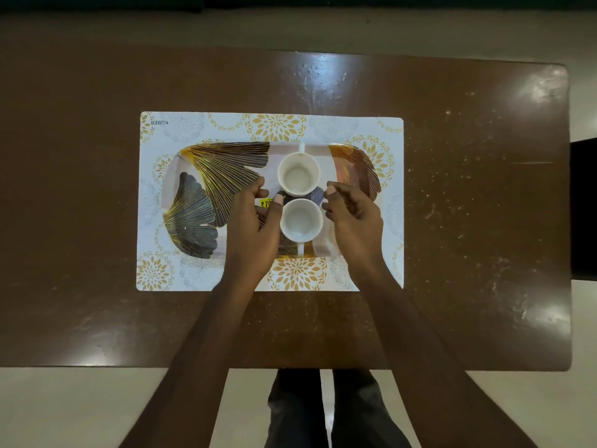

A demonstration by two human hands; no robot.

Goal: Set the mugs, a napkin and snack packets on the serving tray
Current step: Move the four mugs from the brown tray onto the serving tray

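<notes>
A serving tray (200, 189) printed with dark and gold leaves lies on a patterned placemat. Two empty white mugs stand upright in its middle. The far mug (298, 173) points its handle away from me; the near mug (301, 219) points its handle toward me. My left hand (255, 227) hovers just left of the near mug, fingers curled and apart, thumb tip close to the rim. My right hand (353, 215) sits just right of the same mug, fingers loosely curled, apart from it. Neither hand holds anything. No napkin or snack packets are in view.
The white placemat (355, 127) with gold flower prints lies on a brown glossy table (468, 221). A yellow price sticker (265, 203) shows on the tray beside my left thumb. A dark object (583, 208) stands off the table's right edge.
</notes>
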